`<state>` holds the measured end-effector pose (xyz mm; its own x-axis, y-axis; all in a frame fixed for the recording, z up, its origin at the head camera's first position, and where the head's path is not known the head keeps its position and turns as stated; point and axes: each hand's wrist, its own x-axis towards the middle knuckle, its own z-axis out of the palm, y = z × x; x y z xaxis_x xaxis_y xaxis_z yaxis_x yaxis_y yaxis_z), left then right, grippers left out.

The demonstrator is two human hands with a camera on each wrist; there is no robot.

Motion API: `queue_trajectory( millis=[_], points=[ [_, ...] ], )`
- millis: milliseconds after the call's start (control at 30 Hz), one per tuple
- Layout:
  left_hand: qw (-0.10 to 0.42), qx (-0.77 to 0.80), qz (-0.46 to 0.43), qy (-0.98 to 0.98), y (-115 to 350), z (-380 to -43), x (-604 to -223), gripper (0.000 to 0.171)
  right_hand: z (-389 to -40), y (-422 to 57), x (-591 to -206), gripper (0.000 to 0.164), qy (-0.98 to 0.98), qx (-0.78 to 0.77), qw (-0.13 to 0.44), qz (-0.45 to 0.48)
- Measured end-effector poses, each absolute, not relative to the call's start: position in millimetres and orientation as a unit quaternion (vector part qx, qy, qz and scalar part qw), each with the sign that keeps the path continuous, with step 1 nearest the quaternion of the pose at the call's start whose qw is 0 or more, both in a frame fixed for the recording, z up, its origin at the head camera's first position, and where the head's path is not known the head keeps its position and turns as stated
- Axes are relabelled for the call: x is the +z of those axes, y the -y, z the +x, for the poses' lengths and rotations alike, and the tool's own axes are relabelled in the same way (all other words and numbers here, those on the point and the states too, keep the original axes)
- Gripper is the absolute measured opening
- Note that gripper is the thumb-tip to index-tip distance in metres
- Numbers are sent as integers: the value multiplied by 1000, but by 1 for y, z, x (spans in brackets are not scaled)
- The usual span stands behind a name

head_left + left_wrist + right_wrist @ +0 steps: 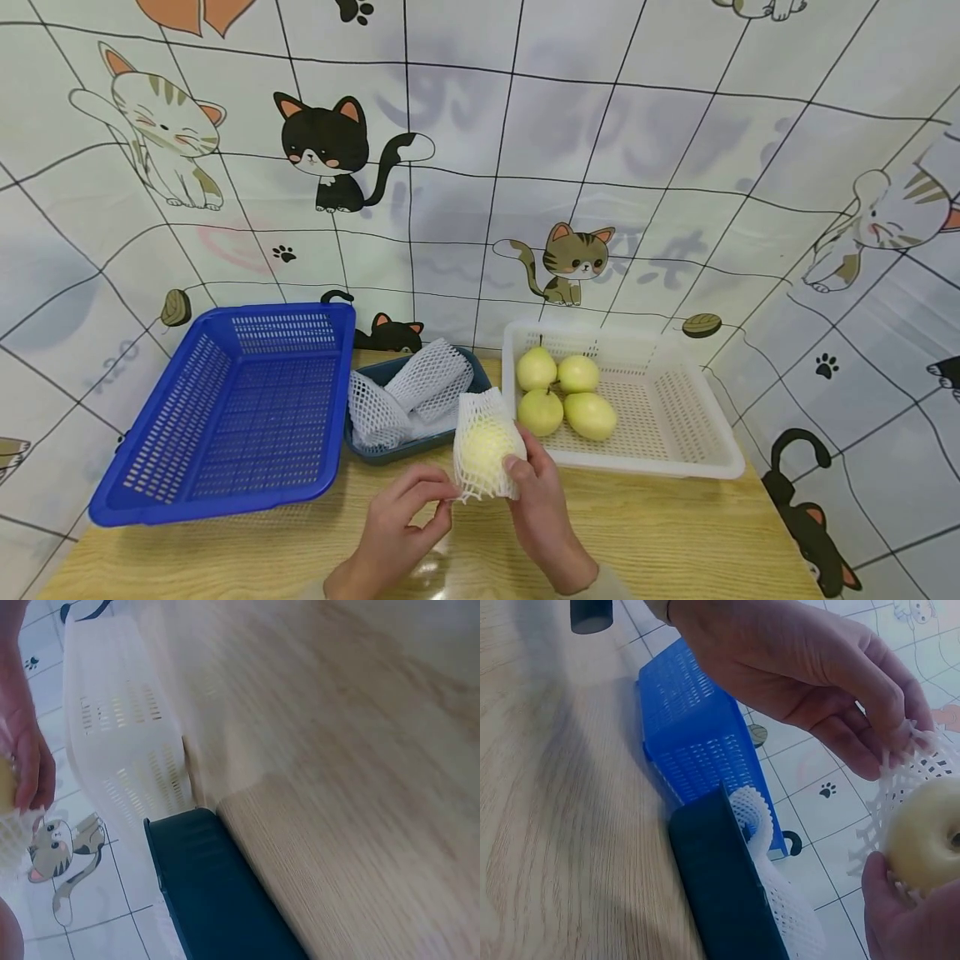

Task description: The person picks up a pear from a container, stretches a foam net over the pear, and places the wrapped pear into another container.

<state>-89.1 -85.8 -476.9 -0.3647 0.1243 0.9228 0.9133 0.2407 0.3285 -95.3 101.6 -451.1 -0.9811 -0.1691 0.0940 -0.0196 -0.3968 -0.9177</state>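
Observation:
A yellow-green pear (926, 836) sits inside a white foam net sleeve (472, 408), above the wooden table in front of me. My right hand (543, 508) grips the sleeved pear from the right, thumb across its front. At the sleeve's lower left edge, my left hand (405, 517) pinches the mesh between thumb and fingers. The right wrist view shows that mesh edge stretched toward the left fingertips, with the pear's dimpled end exposed. Behind the hands, a dark green tray (390, 454) holds several empty foam nets (431, 379).
A blue plastic basket (213, 508) stands on the left of the wooden table (675, 533). On the right, a white basket (675, 462) holds several pears (590, 415) at its left end. A cat-patterned sheet (465, 167) rises behind the baskets.

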Motion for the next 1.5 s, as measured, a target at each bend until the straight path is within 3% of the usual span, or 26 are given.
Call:
queue_trajectory(
  millis=[267,400,533,700,833,1133,1300,1500],
  points=[
    [349,-483,-397,698,88,-88,-484,18,-100,-104,-454,66,-591,-798,19,-117],
    [233,-583,-341,700,90,-84,-486,32,-102,-109,-453,65,-625,-773,15,-112],
    [85,-720,-230,649,87,-85,-479,24,-103,-111,-453,67,-637,-761,15,-119],
    [-15,-777,-118,618,84,-91,-470,61,-105,-110,-454,66,-647,-752,11,-125],
    [-66,-774,-104,621,84,-93,-465,72,-105,-108,-450,59,-681,-721,7,-127],
    [-166,-814,-43,554,86,-96,-463,67,-107,-120,-443,49,-794,-558,-29,-238],
    [-181,-835,-38,519,89,-96,-464,64,-110,-128,-441,60,-785,-557,2,-272],
    [-178,-863,-40,471,88,-96,-464,65,-111,-131,-444,74,-776,-568,-2,-274]
  ],
)
